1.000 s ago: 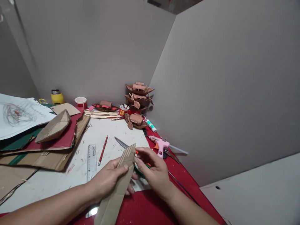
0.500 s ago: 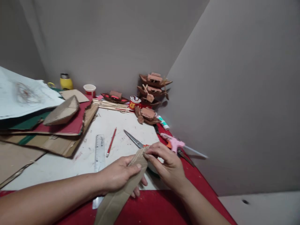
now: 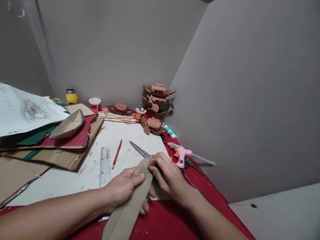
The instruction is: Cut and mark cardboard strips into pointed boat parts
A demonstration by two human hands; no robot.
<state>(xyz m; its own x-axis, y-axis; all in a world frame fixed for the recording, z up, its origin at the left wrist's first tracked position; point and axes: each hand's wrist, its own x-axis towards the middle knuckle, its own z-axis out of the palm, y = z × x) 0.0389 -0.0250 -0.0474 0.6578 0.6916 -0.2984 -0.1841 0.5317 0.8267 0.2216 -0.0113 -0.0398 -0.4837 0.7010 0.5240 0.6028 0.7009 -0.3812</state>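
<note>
A long strip of brown cardboard [image 3: 130, 206] slants up from the bottom edge, its upper end creased into narrow ridges. My left hand [image 3: 127, 186] is closed around it, thumb on top and fingers beneath. At the upper right corner my right hand [image 3: 166, 175] pinches the strip's edge between thumb and fingers. Just behind the hands lie scissors [image 3: 138, 149], blades pointing away to the left and the handles mostly hidden. Left of them are a red pencil [image 3: 117, 155] and a clear ruler [image 3: 105, 166], which passes partly under my left forearm.
Stacked cardboard sheets [image 3: 67, 156] at left carry a small cardboard boat hull [image 3: 70, 125] and a paper sheet [image 3: 27, 113]. Brown model boats [image 3: 158, 98], a paper cup [image 3: 140, 114] and sticks [image 3: 117, 118] line the back. A pink glue gun [image 3: 181, 153] lies at right by the wall.
The view has shifted slightly, moving the scene a little left and down. Both hands keep their hold on the cardboard strip, with its ridged end now showing more plainly.
</note>
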